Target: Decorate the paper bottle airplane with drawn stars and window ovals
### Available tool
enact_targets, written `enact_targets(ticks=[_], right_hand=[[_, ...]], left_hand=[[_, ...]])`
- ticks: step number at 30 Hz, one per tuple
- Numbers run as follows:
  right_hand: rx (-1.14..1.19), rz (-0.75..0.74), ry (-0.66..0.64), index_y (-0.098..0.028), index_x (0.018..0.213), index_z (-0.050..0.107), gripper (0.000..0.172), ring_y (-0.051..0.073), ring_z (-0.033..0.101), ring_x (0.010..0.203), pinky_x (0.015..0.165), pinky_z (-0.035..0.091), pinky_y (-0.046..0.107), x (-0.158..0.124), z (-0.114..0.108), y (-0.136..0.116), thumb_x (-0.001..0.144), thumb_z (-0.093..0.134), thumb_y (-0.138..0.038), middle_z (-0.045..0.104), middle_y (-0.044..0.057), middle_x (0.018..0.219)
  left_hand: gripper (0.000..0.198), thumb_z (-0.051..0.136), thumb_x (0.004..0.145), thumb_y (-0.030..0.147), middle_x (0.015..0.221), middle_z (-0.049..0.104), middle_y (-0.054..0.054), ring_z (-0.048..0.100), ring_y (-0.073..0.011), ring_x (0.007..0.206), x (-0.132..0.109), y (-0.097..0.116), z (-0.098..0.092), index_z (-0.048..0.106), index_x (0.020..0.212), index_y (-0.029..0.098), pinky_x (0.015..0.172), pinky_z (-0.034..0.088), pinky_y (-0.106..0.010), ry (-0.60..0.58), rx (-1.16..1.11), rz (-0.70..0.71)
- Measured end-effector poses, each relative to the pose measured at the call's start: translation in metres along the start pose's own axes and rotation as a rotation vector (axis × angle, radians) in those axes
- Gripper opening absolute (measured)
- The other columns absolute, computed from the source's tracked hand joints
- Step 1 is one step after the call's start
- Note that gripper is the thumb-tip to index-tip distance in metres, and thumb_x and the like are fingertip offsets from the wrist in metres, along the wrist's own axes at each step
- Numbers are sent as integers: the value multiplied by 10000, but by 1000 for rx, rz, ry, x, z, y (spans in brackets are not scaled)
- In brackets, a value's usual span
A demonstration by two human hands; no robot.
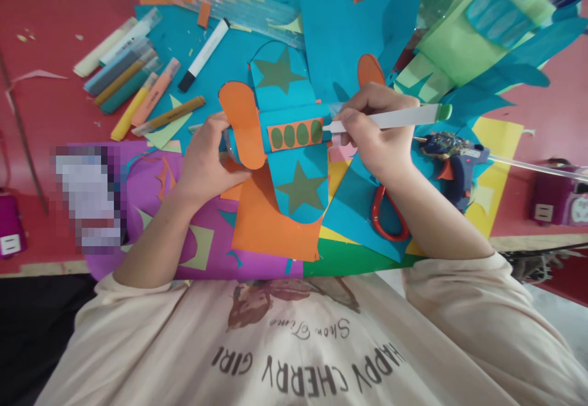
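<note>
A toy plane of blue paper point(294, 115) lies across the middle, with a dark green star on each wing, an orange rounded piece point(243, 125) near its left end and another at its right. Along its body runs an orange strip point(295, 135) bearing several green ovals. My left hand point(209, 161) is wrapped round the plane's left end; some fingertips are hidden behind it. In my right hand point(379, 127) a white marker point(399, 118) with a green end is pinched, its tip at the rightmost oval. Part of the plane's right end is hidden behind this hand.
Several markers point(124, 81) lie at the upper left, near a phone-like blurred object point(89, 198). Red-handled scissors point(389, 213) sit below my right wrist. A glue gun point(452, 161) rests at the right. Coloured paper sheets and scraps point(275, 228) cover the red table point(41, 106).
</note>
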State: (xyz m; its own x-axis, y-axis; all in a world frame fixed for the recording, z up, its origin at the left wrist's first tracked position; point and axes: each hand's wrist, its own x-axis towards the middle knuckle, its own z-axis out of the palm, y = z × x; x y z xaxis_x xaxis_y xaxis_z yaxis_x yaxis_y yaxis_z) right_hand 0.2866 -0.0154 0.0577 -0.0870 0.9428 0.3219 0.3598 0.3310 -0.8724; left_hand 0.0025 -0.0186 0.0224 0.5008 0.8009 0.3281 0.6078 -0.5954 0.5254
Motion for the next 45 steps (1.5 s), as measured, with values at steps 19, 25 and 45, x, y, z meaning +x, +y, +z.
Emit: enact_targets(ticks=[19,25,45], right_hand=[[277,-23,220,-258,617,605,409,104,484,365,334,339,276,3,8,-1,792,705,-614,569,-39,462],[228,-4,242,-262,587,599,476,104,416,355,330,293,289,2,3,-14,840,611,-666,521,-34,448],[-7,-184,-225,-239,896,665,27,108,636,616,562,507,243,-34,24,-34,877,651,-251,728,-9,766]], left_hand=[[620,715,808,435,1330,565,-51,592,-313,1227,-2,-1,2,361,1300,306,955,549,-466,-19,22,-68],[610,725,831,411,1358,561,-83,581,-337,1251,-5,11,15,376,1320,301,942,562,-488,-13,-36,-101],[598,689,889,447,1424,535,-75,497,-321,1378,-7,25,38,332,1348,308,1104,492,-490,-10,-77,-85]])
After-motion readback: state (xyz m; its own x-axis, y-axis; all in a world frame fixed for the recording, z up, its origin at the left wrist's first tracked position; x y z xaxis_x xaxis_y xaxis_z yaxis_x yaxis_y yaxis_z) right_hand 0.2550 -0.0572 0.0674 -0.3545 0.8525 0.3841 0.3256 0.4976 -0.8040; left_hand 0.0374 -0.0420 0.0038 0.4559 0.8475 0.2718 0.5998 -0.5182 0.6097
